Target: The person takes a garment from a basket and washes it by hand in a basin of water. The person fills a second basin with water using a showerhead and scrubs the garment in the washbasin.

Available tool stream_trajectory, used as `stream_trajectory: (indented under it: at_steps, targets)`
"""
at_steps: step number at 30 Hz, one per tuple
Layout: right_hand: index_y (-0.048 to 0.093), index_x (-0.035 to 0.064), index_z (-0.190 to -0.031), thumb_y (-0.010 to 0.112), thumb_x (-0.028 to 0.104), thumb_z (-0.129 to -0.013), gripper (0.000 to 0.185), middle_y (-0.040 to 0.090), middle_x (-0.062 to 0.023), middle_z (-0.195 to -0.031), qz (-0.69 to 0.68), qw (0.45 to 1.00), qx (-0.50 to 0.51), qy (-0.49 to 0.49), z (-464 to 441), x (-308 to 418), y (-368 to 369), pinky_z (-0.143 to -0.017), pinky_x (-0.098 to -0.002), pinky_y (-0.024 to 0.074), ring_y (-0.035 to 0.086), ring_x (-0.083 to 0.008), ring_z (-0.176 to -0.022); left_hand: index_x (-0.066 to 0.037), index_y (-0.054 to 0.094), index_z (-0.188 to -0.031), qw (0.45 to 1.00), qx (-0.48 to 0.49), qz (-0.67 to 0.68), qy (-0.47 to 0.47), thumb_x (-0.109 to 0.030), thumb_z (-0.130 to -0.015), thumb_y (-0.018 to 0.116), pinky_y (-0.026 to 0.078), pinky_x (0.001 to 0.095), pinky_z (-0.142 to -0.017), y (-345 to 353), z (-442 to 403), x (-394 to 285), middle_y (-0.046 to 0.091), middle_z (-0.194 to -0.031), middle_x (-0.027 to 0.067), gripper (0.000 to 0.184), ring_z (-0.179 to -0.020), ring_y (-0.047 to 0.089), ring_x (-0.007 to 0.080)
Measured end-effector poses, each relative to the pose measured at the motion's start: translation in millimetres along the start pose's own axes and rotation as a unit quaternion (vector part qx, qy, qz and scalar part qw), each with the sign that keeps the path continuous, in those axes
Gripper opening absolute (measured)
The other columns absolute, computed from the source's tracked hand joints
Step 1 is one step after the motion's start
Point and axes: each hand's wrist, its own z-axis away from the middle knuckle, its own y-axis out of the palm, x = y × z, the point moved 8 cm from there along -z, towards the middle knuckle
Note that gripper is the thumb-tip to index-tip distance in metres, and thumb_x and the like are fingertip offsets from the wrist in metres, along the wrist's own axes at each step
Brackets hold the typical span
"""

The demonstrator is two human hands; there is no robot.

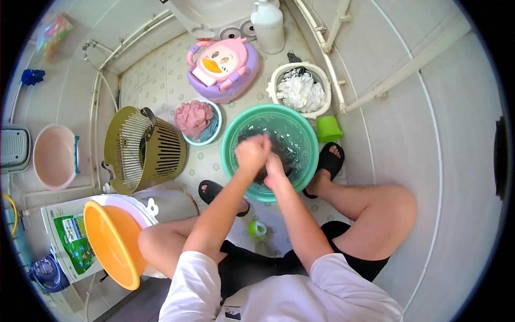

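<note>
Below the hands (253, 154) stands a round green plastic basin (228, 155), with a slatted olive plastic basket (147, 174) left.

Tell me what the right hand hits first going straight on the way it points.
Likely the left hand, just ahead of the right hand over the green basin; blur hides whether the two already touch.

We trace a passage over the floor (206, 163) between green basin (227, 161) and olive basket (165, 156) (narrowed by the small basin (219, 123)); rightward, a green cup (329, 129) obstructs.
</note>
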Motion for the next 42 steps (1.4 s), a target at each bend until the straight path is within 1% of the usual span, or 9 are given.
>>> stream_trajectory:
  at_steps: [2,7,9,15,20,24,31,34,42]
  targets:
    - [0.064,0.0155,-0.092,0.058,0.037,-0.102,0.025,0.063,0.003,-0.086,-0.195,0.962,0.191,-0.018,-26,-9,-2,-0.069,-0.0311,0.0481,0.06,-0.0122,-0.078,-0.008,0.066,-0.073,0.996,0.021,-0.003,0.086,-0.029,-0.083,0.068,0.051,0.0481,-0.059,8,32,-39,0.063,-0.071,0.0154,0.023,-0.061,0.064,0.036]
    - [0.059,0.0193,-0.08,0.051,0.041,-0.105,0.034,0.061,0.0037,-0.078,-0.27,0.895,0.355,-0.017,-3,14,16,-0.067,-0.0331,0.0479,0.059,-0.0123,-0.075,-0.011,0.07,-0.065,0.988,0.03,0.04,0.147,-0.033,-0.087,0.068,0.053,0.0478,-0.056,14,38,-47,0.066,-0.064,0.0129,0.031,-0.057,0.065,0.0349]
    - [0.064,0.0098,-0.12,0.057,0.041,-0.101,0.037,0.065,-0.0021,-0.116,0.038,0.999,-0.022,-0.005,2,8,-15,-0.086,-0.0328,0.0487,0.06,-0.0148,-0.104,-0.009,0.065,-0.062,0.999,-0.002,0.027,0.025,-0.033,-0.089,0.067,0.051,0.0485,-0.057,9,11,-12,0.063,-0.062,0.0163,0.037,-0.059,0.063,0.0387]
    - [0.069,-0.0005,-0.114,0.062,0.038,-0.099,0.042,0.068,-0.0064,-0.109,0.086,0.993,0.004,-0.079,4,39,2,-0.092,-0.0319,0.0432,0.058,-0.0165,-0.101,0.0,0.071,-0.077,0.983,-0.03,0.028,-0.18,-0.044,-0.099,0.054,0.05,0.0489,-0.066,-16,-15,81,0.063,-0.067,0.0241,0.051,-0.068,0.064,0.0441]
    - [0.068,0.0021,-0.111,0.072,0.017,-0.092,0.025,0.065,-0.0034,-0.097,0.186,0.955,-0.054,-0.224,-8,77,-37,-0.086,-0.0293,0.046,0.058,-0.0137,-0.091,-0.001,0.074,-0.103,0.943,0.021,0.236,-0.232,-0.042,-0.086,0.075,0.053,0.0441,-0.076,-10,-6,112,0.074,-0.087,0.0198,0.044,-0.081,0.07,0.0354]
    - [0.07,0.0061,-0.112,0.073,0.004,-0.083,0.029,0.066,-0.0099,-0.104,0.233,0.921,-0.135,-0.281,-5,79,-57,-0.09,-0.0373,0.0489,0.063,-0.0247,-0.096,-0.001,0.072,-0.116,0.936,0.293,0.153,-0.122,-0.038,-0.073,0.087,0.055,0.0392,-0.087,27,26,105,0.075,-0.101,0.0194,0.058,-0.093,0.072,0.0278]
    - [0.075,0.0096,-0.11,0.063,0.003,-0.081,0.032,0.065,-0.0122,-0.113,0.618,0.629,-0.096,-0.462,21,66,-24,-0.097,-0.0388,0.0469,0.059,-0.0298,-0.111,-0.004,0.067,-0.114,0.902,0.304,0.282,-0.12,-0.022,-0.094,0.071,0.049,0.0306,-0.082,29,30,69,0.067,-0.097,0.0009,0.026,-0.09,0.06,0.013]
    - [0.07,0.0057,-0.113,0.071,0.01,-0.085,0.029,0.067,-0.0097,-0.111,0.261,0.949,0.057,-0.169,-14,34,-35,-0.095,-0.0363,0.0467,0.062,-0.0229,-0.105,-0.007,0.059,-0.127,0.878,0.2,0.408,-0.152,-0.018,-0.1,0.064,0.046,0.0265,-0.088,18,17,70,0.062,-0.109,-0.0008,0.03,-0.101,0.055,0.0099]
    - [0.062,0.0004,-0.12,0.072,0.001,-0.089,0.033,0.066,-0.0071,-0.11,0.229,0.953,0.041,-0.197,-3,54,-13,-0.09,-0.0282,0.049,0.062,-0.0147,-0.102,-0.009,0.047,-0.149,0.828,0.157,0.473,-0.257,-0.024,-0.1,0.063,0.036,0.0336,-0.112,24,32,102,0.051,-0.146,0.0107,0.053,-0.135,0.046,0.0223]
